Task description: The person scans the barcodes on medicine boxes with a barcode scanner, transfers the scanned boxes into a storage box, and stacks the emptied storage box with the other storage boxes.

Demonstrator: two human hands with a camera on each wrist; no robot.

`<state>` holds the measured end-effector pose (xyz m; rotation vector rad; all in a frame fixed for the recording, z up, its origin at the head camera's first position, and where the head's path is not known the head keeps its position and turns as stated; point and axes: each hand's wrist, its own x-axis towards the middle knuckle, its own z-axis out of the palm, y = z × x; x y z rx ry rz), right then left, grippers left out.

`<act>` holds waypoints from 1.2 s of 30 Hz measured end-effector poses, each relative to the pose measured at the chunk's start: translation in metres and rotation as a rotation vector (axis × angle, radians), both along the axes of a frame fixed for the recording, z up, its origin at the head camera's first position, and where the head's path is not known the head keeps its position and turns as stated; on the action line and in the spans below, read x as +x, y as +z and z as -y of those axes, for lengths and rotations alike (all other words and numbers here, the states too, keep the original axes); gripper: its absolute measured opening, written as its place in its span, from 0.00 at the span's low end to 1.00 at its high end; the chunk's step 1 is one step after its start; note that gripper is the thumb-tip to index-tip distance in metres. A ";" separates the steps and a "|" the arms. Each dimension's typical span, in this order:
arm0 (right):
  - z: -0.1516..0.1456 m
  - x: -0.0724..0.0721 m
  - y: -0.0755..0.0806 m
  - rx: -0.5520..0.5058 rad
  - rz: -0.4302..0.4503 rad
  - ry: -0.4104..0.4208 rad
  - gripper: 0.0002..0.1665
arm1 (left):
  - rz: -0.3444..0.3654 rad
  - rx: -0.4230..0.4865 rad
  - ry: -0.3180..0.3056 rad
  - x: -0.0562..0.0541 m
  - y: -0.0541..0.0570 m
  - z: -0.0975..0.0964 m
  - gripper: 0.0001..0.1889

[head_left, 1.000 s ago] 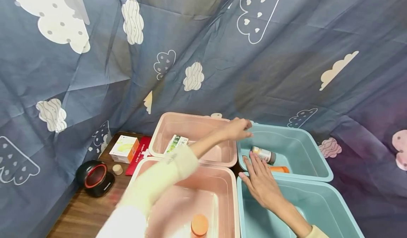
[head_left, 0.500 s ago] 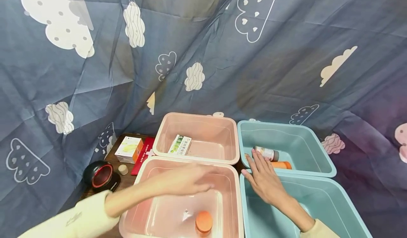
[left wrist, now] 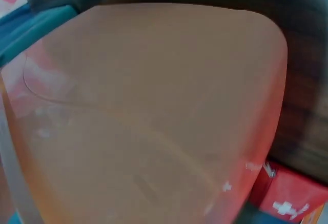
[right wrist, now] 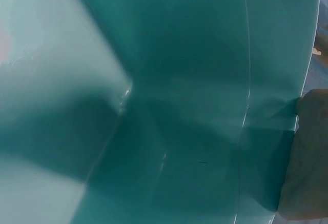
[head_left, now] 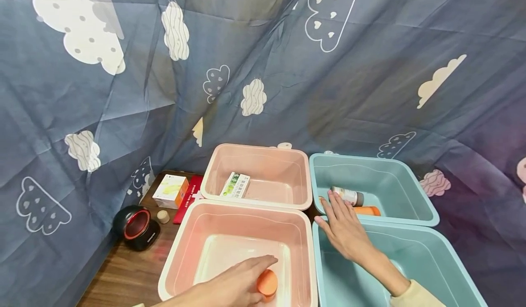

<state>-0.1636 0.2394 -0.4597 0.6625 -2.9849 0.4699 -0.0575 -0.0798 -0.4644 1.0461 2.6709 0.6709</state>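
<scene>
In the head view my left hand (head_left: 236, 283) reaches down into the near pink bin (head_left: 234, 204). Its fingers lie on the far side of an orange-capped bottle (head_left: 267, 283), with the thumb by the cap's near side; a firm grip is not visible. My right hand (head_left: 347, 234) rests with straight fingers across the adjoining rims of the two blue bins. Close to its fingertips, in the far blue bin (head_left: 382, 168), lie a white bottle with a dark cap (head_left: 348, 196) and an orange cylindrical item (head_left: 367, 210). The left wrist view shows only pink bin wall, not the bottle.
A white-and-green box (head_left: 236, 185) lies in the far pink bin (head_left: 263, 149). Left of the bins stand a black round device (head_left: 137, 228), a small beige cylinder (head_left: 163, 216), an orange-and-white box (head_left: 170, 191) and a red first aid kit (head_left: 189, 200). The near blue bin (head_left: 427, 234) is at right.
My left hand has come back from over the far bins, across the near pink bin, and down to the orange-capped bottle. My right hand has stayed at the blue rims.
</scene>
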 end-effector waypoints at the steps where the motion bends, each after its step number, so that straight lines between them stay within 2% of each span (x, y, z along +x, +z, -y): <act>1: 0.000 -0.001 -0.001 -0.003 -0.008 0.003 0.40 | -0.014 -0.018 -0.001 -0.001 -0.002 -0.001 0.41; 3: -0.001 -0.002 -0.004 -0.016 -0.034 0.014 0.41 | -0.058 -0.071 -0.025 -0.005 -0.006 -0.003 0.42; 5: -0.001 -0.002 -0.007 -0.033 -0.069 0.025 0.41 | -0.070 -0.096 -0.050 -0.007 -0.011 -0.005 0.40; 8: -0.002 -0.002 -0.013 -0.053 -0.089 0.038 0.41 | -0.039 -0.103 -0.063 -0.008 -0.020 -0.008 0.34; 10: -0.002 0.000 -0.014 -0.057 -0.094 0.038 0.41 | -0.039 -0.100 -0.057 -0.008 -0.024 -0.009 0.28; 12: -0.002 0.001 -0.014 -0.057 -0.087 0.035 0.41 | -0.088 -0.109 -0.055 -0.008 -0.027 -0.008 0.23; 14: -0.002 0.002 -0.015 -0.059 -0.091 0.033 0.40 | -0.122 -0.095 -0.046 -0.010 -0.027 -0.008 0.20; 16: -0.001 0.002 -0.014 -0.066 -0.092 0.033 0.40 | -0.118 -0.064 -0.015 -0.012 -0.025 -0.006 0.20; 20: -0.001 -0.001 -0.013 -0.061 -0.089 0.034 0.40 | 0.000 0.036 0.107 -0.015 -0.009 0.004 0.27; 23: 0.000 -0.004 -0.009 -0.042 -0.079 0.032 0.41 | 0.047 0.135 0.204 -0.016 0.008 0.018 0.30; 30: 0.004 -0.007 0.000 0.016 -0.034 0.022 0.40 | 0.063 0.398 0.432 -0.012 0.048 0.054 0.28; 36: 0.001 -0.004 -0.009 -0.043 -0.047 0.024 0.40 | 0.098 0.603 0.545 0.003 0.071 0.075 0.33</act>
